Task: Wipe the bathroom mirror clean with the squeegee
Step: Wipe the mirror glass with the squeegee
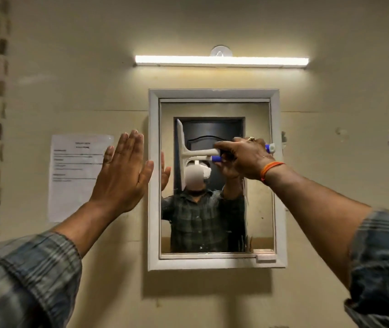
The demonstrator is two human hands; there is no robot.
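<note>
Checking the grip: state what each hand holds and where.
Right hand grips the squeegee by its handle. Left hand holds nothing, fingers straight.

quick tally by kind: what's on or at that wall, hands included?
Hands: 2, left hand flat and raised, right hand gripping the squeegee
Squeegee: 1
Mirror: 1
Tube light: 1
Paper notice: 1
Total: 6

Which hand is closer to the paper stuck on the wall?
The left hand. It is raised flat right beside the paper, overlapping its right edge. The right hand is across the mirror, holding the squeegee.
</note>
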